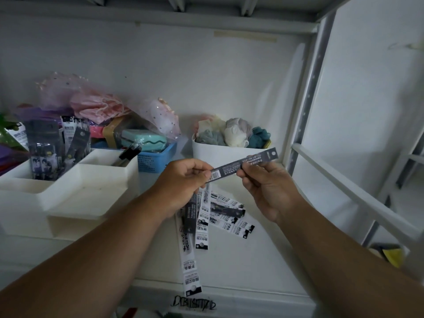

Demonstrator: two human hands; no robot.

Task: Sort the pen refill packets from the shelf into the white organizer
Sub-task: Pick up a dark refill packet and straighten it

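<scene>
**pennerd:** so what's that dark packet (244, 165) actually look like?

**shelfguy:** long skinny strip, dark grey/black, with tiny white print all along it. There's a white barcode patch at the 8 o'clock end, and a small logo plus a round hang hole at the 2 o'clock end. It's held up in the air above the shelf (263, 260), tilted, low end toward 8 and high end toward 2.

**pennerd:** both hands on it?

**shelfguy:** yep. Left hand (183, 182) pinches the barcode end between thumb and curled fingers, and a couple more packets hang down from that same hand. Right hand (266, 182) pinches it nearer the middle with its fingertips, palm turned toward the camera.

**pennerd:** and the rest?

**shelfguy:** a loose pile of packets (227, 216) lies flat on the shelf right under the hands, fanned out toward 4 and 6 o'clock. Mostly white with black blocks and print, one dark one among them. The white organizer (91, 198) sits at 9 o'clock from the hands, and its back compartments hold more packets standing upright. A blue basket (153, 160) is just behind it.
</scene>
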